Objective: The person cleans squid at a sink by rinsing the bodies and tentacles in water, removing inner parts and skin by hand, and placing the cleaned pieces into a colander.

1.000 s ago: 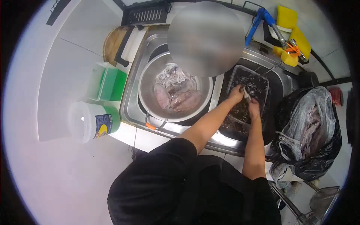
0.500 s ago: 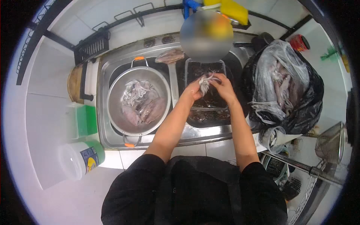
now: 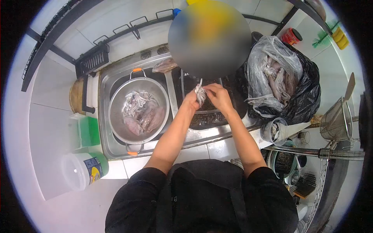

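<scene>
My left hand [image 3: 190, 101] is closed around a cluster of squid tentacles [image 3: 200, 94] above the right sink basin. Fingers pinched together, my right hand [image 3: 220, 98] touches the cluster from the right side. Beneath both hands sits a clear plastic container [image 3: 210, 112] in dark water, its far part covered by a blurred round patch. In the left basin a steel pot [image 3: 112, 119] with orange-tipped handles holds squid tentacles [image 3: 136, 101] and squid bodies [image 3: 149, 118]. Another squid body [image 3: 164, 65] lies at the back of the sink divider.
A black bag with a clear liner [image 3: 254, 87] holds more squid on the right. Near it stand a clear cup [image 3: 273, 133] with scraps and a wire strainer [image 3: 335, 122]. Green-and-white tubs [image 3: 87, 130] line the left. A black rack [image 3: 91, 62] hangs at the back wall.
The tentacle cluster has turned more upright in my left hand. My right hand has closed into a pinch beside it. The camera view has shifted slightly.
</scene>
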The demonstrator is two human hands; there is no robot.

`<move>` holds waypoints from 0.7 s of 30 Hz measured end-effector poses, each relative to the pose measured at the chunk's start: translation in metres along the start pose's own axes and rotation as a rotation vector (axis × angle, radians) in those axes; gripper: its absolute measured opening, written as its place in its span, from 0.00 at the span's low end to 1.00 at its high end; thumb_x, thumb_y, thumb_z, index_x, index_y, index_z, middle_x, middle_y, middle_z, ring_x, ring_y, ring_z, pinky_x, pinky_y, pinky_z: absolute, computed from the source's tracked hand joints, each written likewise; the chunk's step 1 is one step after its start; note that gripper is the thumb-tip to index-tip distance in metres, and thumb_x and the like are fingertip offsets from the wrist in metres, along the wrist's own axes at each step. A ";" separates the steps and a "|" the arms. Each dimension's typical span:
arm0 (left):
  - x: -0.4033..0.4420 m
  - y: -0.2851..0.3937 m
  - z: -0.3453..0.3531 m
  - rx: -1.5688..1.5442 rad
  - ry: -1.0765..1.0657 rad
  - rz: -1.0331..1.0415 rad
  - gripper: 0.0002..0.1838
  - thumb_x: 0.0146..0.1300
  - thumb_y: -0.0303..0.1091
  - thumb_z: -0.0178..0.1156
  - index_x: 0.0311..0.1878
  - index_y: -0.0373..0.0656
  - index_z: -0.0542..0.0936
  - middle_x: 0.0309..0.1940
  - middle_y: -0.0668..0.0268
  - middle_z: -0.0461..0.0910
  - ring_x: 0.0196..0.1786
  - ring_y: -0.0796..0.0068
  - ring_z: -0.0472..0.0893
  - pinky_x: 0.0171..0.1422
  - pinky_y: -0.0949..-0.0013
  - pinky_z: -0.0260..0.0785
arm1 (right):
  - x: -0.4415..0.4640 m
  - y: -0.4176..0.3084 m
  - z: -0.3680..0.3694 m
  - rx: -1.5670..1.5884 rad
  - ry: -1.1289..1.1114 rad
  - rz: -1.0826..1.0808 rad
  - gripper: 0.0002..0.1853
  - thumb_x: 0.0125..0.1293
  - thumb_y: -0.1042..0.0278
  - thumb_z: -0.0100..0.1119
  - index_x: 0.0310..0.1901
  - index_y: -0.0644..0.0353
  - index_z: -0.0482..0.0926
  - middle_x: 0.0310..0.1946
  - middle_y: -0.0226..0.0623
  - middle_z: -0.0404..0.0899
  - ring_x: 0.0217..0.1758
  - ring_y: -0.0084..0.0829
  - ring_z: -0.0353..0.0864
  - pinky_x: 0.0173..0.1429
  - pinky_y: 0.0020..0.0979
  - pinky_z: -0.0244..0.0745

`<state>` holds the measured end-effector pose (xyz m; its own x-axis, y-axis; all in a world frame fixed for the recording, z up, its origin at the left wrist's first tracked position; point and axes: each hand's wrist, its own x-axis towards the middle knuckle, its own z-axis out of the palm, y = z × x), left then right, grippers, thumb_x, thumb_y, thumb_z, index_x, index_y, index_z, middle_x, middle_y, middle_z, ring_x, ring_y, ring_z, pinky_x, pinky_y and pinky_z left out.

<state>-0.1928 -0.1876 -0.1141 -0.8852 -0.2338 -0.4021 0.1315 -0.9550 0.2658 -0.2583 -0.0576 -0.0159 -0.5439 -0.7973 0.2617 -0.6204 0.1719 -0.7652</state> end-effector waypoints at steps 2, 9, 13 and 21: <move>-0.002 0.002 0.003 0.045 0.051 -0.015 0.09 0.66 0.34 0.49 0.35 0.42 0.76 0.26 0.66 0.77 0.27 0.76 0.79 0.25 0.75 0.74 | -0.001 -0.003 -0.003 -0.065 0.058 -0.103 0.10 0.54 0.73 0.60 0.39 0.60 0.81 0.37 0.38 0.78 0.42 0.38 0.76 0.44 0.32 0.73; -0.010 -0.003 0.029 0.158 0.135 -0.045 0.11 0.67 0.40 0.50 0.32 0.46 0.76 0.21 0.70 0.76 0.22 0.78 0.77 0.19 0.73 0.70 | 0.004 -0.011 -0.018 -0.215 -0.046 -0.328 0.09 0.52 0.70 0.60 0.35 0.61 0.81 0.34 0.38 0.77 0.39 0.40 0.75 0.44 0.35 0.72; -0.036 0.004 0.047 0.302 0.123 -0.107 0.13 0.67 0.43 0.50 0.32 0.47 0.76 0.21 0.70 0.75 0.22 0.79 0.76 0.19 0.76 0.69 | 0.001 -0.023 -0.024 -0.236 -0.081 -0.437 0.09 0.54 0.69 0.58 0.35 0.62 0.81 0.34 0.40 0.76 0.40 0.42 0.76 0.44 0.38 0.72; -0.056 0.009 0.057 0.469 -0.119 -0.190 0.13 0.64 0.45 0.54 0.40 0.46 0.75 0.31 0.72 0.76 0.29 0.79 0.75 0.35 0.70 0.72 | 0.000 0.012 -0.020 0.065 -0.057 0.022 0.08 0.56 0.73 0.56 0.37 0.64 0.80 0.33 0.43 0.80 0.35 0.40 0.80 0.41 0.33 0.74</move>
<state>-0.1672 -0.1722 -0.0394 -0.9224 -0.0162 -0.3860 -0.2261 -0.7875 0.5733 -0.2771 -0.0434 -0.0133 -0.5229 -0.8257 0.2117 -0.5694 0.1535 -0.8076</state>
